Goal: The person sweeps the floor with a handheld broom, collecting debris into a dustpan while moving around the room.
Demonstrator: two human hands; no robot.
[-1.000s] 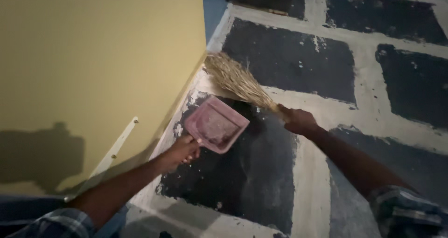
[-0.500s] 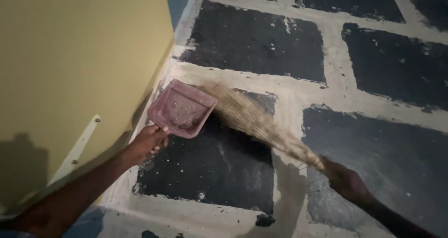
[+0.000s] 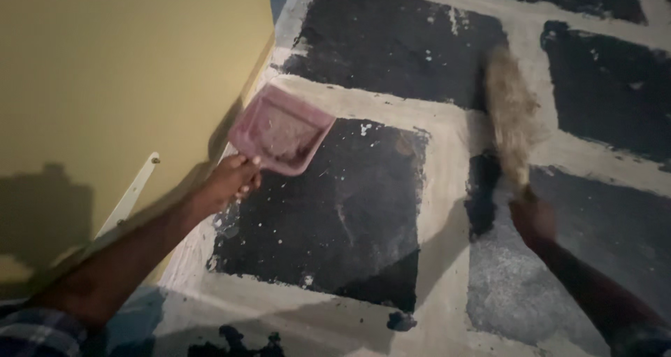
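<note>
Two hands work apart: the left hand point(image 3: 234, 180), its grip clamped on the pink dustpan point(image 3: 281, 130) by the yellow wall point(image 3: 126, 70); the right hand point(image 3: 533, 220) clasps the broom point(image 3: 512, 116), bristles pointing away over the floor point(image 3: 363, 105).

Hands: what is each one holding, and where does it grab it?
The left hand holds the pink dustpan by its handle end. The right hand holds the straw broom at its narrow bottom end.

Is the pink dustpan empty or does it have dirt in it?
It has some dirt: a greyish, dusty patch shows inside the pink dustpan, held by the left hand.
</note>
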